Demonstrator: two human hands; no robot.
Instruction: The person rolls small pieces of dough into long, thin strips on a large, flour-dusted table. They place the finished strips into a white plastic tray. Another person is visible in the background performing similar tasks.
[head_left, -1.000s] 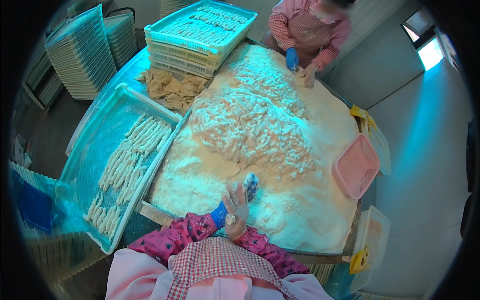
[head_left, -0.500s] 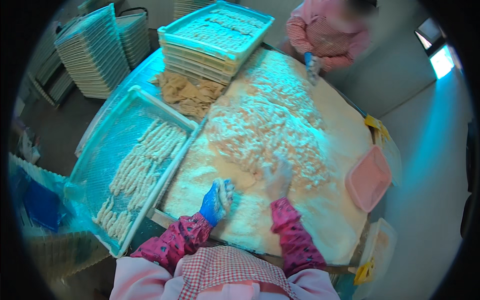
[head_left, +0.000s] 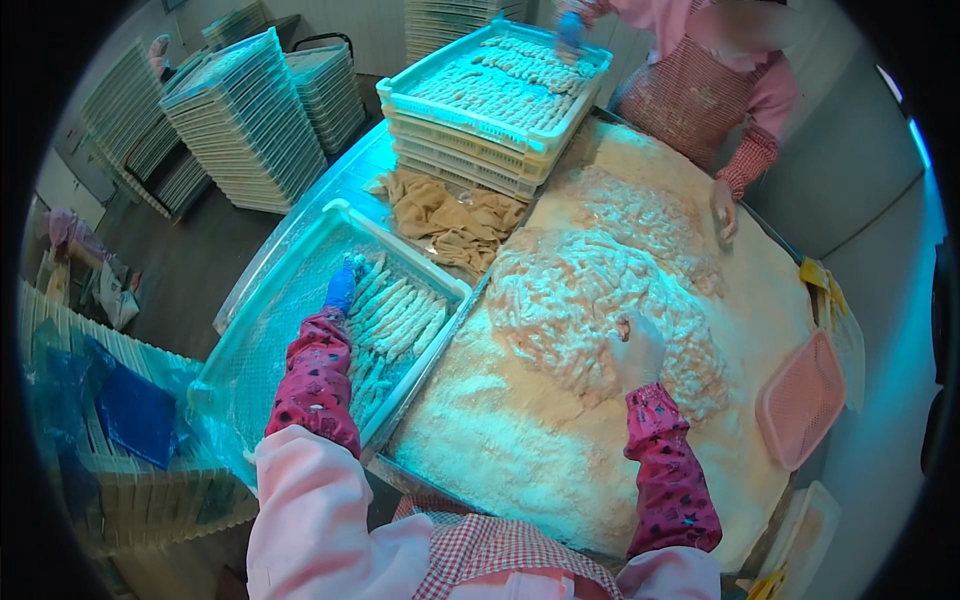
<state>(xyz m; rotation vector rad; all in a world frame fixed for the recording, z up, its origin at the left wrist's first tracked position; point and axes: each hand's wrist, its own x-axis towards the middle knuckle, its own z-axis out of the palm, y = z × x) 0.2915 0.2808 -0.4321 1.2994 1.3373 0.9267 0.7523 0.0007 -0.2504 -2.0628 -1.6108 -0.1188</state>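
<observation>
My left hand (head_left: 342,286), in a blue glove dusted white, reaches into a turquoise mesh tray (head_left: 250,325) at the left. Its fingers are closed at the far end of the rows of floured strips (head_left: 400,320), on what appears to be one such strip. A large pile of pale, raw-looking floured strips (head_left: 590,290) lies on the flour-covered table (head_left: 480,450). At the near right side of that pile, my right hand (head_left: 638,352), coated white, has its fingers curled, with a small pinkish strip end showing at the fingertips.
Behind my tray lie a crumpled tan cloth (head_left: 450,215) and a stack of trays (head_left: 470,150) topped with more strips. A co-worker (head_left: 700,90) stands across the table, one blue-gloved hand over that stack. A pink basket (head_left: 802,400) sits at the right edge. Tall tray stacks (head_left: 240,125) stand back left.
My left hand has gone from above the table, holding floured strips, to the left tray. My right hand stays by the pile, fingers now curled. The co-worker's gloved hand has moved to the tray stack.
</observation>
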